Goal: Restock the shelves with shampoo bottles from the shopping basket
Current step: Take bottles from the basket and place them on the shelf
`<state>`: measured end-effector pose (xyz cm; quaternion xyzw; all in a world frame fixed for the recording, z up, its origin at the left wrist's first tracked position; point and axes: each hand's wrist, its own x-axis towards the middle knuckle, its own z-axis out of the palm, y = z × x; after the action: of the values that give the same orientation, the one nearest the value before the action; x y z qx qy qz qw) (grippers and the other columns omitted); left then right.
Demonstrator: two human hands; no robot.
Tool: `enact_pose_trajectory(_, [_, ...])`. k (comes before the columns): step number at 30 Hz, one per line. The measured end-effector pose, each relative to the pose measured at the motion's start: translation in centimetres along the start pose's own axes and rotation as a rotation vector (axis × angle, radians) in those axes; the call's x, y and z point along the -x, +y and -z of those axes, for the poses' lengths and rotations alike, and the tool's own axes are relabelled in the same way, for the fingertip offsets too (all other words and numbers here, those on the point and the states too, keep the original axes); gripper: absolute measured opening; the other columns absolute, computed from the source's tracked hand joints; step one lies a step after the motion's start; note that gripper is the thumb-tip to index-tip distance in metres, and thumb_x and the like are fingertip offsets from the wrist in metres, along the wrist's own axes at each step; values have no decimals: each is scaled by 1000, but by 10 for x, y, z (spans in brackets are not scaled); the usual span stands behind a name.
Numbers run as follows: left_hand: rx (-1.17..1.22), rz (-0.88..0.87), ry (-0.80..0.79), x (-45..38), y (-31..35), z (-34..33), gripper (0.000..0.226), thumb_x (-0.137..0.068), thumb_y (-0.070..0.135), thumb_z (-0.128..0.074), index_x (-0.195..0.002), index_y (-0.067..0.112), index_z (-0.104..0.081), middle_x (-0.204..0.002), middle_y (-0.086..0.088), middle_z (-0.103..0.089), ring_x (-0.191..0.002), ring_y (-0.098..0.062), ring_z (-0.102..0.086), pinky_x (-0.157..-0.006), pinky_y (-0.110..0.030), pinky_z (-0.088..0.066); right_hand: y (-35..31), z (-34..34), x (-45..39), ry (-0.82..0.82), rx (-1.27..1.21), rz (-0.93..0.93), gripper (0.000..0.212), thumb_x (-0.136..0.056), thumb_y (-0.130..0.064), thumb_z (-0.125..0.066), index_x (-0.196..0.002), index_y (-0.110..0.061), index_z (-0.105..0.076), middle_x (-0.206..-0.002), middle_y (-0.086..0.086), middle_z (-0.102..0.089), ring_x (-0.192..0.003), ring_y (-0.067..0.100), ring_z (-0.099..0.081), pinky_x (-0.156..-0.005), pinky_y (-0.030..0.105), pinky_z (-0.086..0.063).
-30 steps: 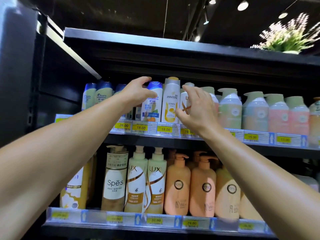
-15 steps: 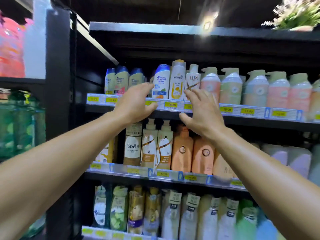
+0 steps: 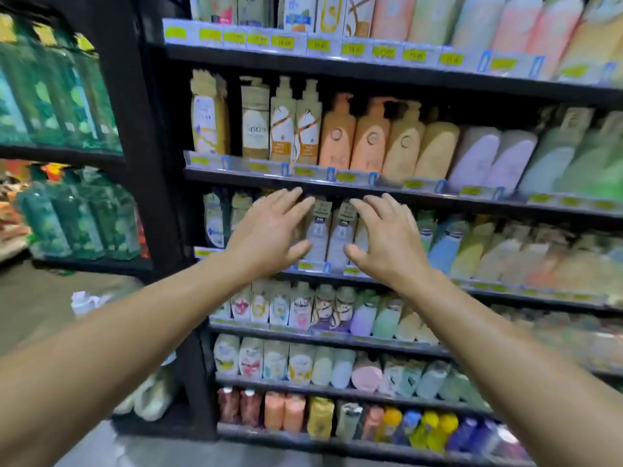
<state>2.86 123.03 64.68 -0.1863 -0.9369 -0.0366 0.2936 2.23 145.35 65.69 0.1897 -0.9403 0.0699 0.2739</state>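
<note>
In the head view, both forearms are reaching forward from the lower corners toward the shelves (image 3: 337, 178). The left hand (image 3: 269, 234) is hanging at about 10 o'clock of picture centre, fingers spread apart and nearly straight, thumb sticking out toward 3 o'clock, holding nothing. The right hand (image 3: 384, 241) is hovering just beside it at about 2 o'clock of centre, fingers likewise splayed and only slightly bent, thumb pointing toward 9 o'clock, also holding nothing. Whether either set of fingertips is touching the bottles behind them cannot be told, as the frame is blurring with motion.

Between the two hands, two grey bottles (image 3: 332, 234) are standing upright on the third shelf from the top, long axes running 12 to 6 o'clock, caps pointing to 12. All the other shampoo bottles are filling the shelves in rows, standing upright too, though the wide lens is tilting those toward 3 o'clock. Orange pump bottles (image 3: 354, 136) are sitting on the shelf above the hands, at 12 o'clock of them. Yellow price tags (image 3: 352, 48) are lining the shelf edges.

At 9 o'clock, a neighbouring rack is carrying green bottles (image 3: 60, 96). The shopping basket is not showing in this view.
</note>
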Motion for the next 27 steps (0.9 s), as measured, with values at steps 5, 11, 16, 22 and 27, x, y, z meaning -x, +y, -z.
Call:
enact_pose_trajectory(5, [114, -32, -133, 71, 68, -46, 74, -88, 44, -65, -149, 10, -39, -155, -17, -34, -143, -35, -32, -114, -48, -28, 24, -37, 119, -212, -31, -88, 77, -85, -48, -63, -150, -23, -31, -154, 1, -31, -147, 26, -18, -120, 44, -13])
enact_pose_trajectory(11, [265, -42, -309, 132, 155, -116, 73, -85, 37, -70, -146, 8, -43, -153, -19, -37, -140, -37, -36, -115, -48, -29, 74, -82, 246, -432, -120, -214, 76, -84, -47, -63, -149, -21, -34, -154, 0, -33, -145, 24, -21, -119, 43, -17])
enact_pose_trajectory(16, [298, -106, -514, 153, 230, -185, 70, -86, 40, -64, -145, 9, -43, -151, -19, -39, -138, -37, -39, -113, -47, -33, 147, -117, 333, -584, -174, -301, 75, -84, -47, -64, -148, -18, -37, -150, 3, -39, -141, 25, -29, -118, 40, -20])
enact_pose_trajectory(22, [304, -126, -731, 155, 329, -281, 71, -84, 37, -70, -145, 9, -45, -152, -16, -39, -137, -36, -40, -114, -45, -32, 267, -163, 419, -768, -279, -446, 75, -85, -45, -67, -147, -12, -39, -147, 7, -44, -137, 24, -36, -118, 34, -22])
enact_pose_trajectory(27, [337, -74, -956, 163, 408, -370, 72, -90, 42, -61, -152, 17, -33, -157, -11, -31, -143, -31, -31, -116, -39, -26, 355, -209, 482, -918, -339, -546, 75, -86, -44, -67, -147, -12, -36, -147, 9, -42, -136, 28, -36, -116, 34, -25])
